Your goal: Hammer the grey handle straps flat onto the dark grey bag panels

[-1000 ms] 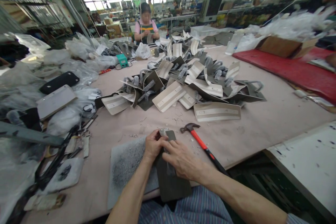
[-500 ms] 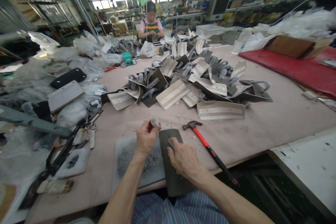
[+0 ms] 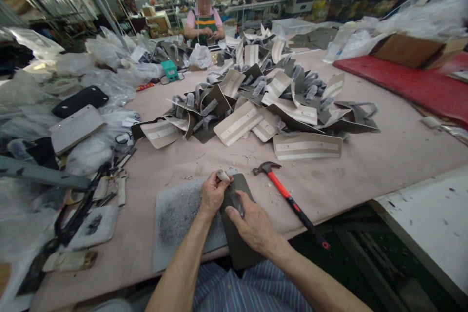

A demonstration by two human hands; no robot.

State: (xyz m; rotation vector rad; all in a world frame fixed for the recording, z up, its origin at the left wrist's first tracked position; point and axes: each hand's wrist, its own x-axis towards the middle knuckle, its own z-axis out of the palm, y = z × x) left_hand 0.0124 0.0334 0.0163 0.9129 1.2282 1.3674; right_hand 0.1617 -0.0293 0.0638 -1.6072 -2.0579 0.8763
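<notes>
A dark grey leather panel (image 3: 238, 246) lies on the table's near edge, partly over a scuffed grey cutting pad (image 3: 179, 217). My left hand (image 3: 212, 193) is closed round a small pale cylindrical tool (image 3: 222, 175), held at the panel's top left. My right hand (image 3: 252, 224) presses on the panel, its fingers pinching a small tab at the panel's middle. A red-handled claw hammer (image 3: 288, 200) lies just right of the panel.
A big heap of beige and grey cut pieces (image 3: 263, 102) fills the table's middle. Plastic bags, scissors and dark parts (image 3: 73, 122) crowd the left side. A red mat (image 3: 402, 85) and a cardboard box (image 3: 413, 51) lie at right. Another person (image 3: 204, 22) works at the far end.
My left hand lifted the small tool off the panel, then brought it back down to the panel's top edge. My right hand stayed on the panel.
</notes>
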